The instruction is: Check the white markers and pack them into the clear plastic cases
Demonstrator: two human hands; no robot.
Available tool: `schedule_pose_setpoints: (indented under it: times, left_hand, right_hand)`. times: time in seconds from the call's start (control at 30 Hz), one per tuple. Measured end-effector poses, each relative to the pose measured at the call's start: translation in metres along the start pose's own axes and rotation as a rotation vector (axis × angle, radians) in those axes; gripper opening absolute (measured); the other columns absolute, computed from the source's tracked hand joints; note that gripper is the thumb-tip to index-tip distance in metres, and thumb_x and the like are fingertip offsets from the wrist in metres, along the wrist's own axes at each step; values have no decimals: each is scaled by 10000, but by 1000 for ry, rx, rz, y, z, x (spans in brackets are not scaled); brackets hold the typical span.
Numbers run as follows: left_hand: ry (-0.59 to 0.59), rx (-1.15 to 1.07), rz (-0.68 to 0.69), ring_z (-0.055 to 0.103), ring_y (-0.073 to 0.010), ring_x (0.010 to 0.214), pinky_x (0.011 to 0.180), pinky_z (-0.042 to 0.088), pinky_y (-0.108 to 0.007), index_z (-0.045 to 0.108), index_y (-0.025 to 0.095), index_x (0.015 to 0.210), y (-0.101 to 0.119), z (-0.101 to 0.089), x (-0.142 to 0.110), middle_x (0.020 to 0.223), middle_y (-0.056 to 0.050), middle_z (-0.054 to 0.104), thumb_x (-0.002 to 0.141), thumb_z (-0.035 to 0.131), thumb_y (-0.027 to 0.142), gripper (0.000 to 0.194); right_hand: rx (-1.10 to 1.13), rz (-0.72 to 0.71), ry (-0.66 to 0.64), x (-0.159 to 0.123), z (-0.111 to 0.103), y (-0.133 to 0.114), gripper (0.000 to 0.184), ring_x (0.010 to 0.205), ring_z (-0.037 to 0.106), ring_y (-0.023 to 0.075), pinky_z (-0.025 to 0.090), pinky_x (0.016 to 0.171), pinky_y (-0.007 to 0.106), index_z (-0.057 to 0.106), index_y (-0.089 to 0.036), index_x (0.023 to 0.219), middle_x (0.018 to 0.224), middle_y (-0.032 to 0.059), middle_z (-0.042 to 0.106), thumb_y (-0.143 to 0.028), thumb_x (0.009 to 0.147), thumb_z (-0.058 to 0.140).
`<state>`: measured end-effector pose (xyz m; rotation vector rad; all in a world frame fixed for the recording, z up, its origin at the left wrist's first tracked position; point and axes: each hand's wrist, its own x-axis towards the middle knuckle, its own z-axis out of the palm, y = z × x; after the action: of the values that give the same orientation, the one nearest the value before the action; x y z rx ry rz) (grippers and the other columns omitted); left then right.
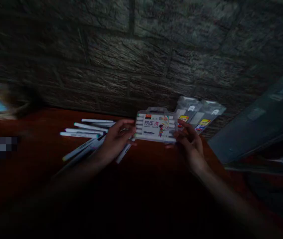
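Observation:
A clear plastic marker case (153, 127) with a printed label and several white markers inside is held up between my two hands. My left hand (118, 136) grips its left end, thumb in front. At the right end, my right hand (190, 141) has its fingers closed on the case. Loose white markers (81, 132) with coloured ends lie spread on the table to the left, some partly hidden behind my left hand and forearm. One more marker (124, 153) lies just below the case, near my left fingers.
Two clear packages (206, 114) with yellow labels lean near the wall behind my right hand. The reddish-brown table (39, 126) meets a rough stone-block wall (111, 59). A grey metal beam (256, 116) slants along the right. A blurred basket-like object (14, 108) stands at far left.

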<state>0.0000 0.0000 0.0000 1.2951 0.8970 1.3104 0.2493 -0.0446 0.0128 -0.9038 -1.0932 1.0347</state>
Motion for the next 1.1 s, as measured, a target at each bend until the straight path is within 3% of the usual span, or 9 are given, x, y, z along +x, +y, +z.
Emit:
schedule_pose_setpoints:
  times: [0.23,0.47,0.87,1.1]
  left_hand:
    - [11,2,6,660,-213,898,573,684,-290,706,183,1113,-3,1,2,983,-60,633,804,794,353,363]
    - [5,2,2,681,-237,959,605,696,-311,715,166,1117,-4,0,4,1055,-87,670,802,795,339,368]
    - [-3,6,19,709,-234,958,643,697,-325,727,182,1129,-7,0,3,1072,-82,698,831,792,338,342]
    - [-31,68,22,726,-257,1029,752,681,-370,693,174,1188,-4,0,3,1148,-97,723,861,768,374,390]
  right_hand:
    - [-4,21,20,2,2,1,607,718,756,214,694,554,358,560,-255,1325,984,30,723,-332,794,845]
    - [-21,21,13,2,0,3,597,794,768,224,699,595,357,573,-252,1343,1160,77,724,-343,810,826]
    - [-40,10,-24,2,0,3,627,729,763,204,692,590,344,557,-271,1405,1118,62,755,-358,838,811]
    - [-39,-20,-24,2,-1,4,526,882,767,223,699,613,319,627,-233,1325,1213,81,742,-352,846,809]
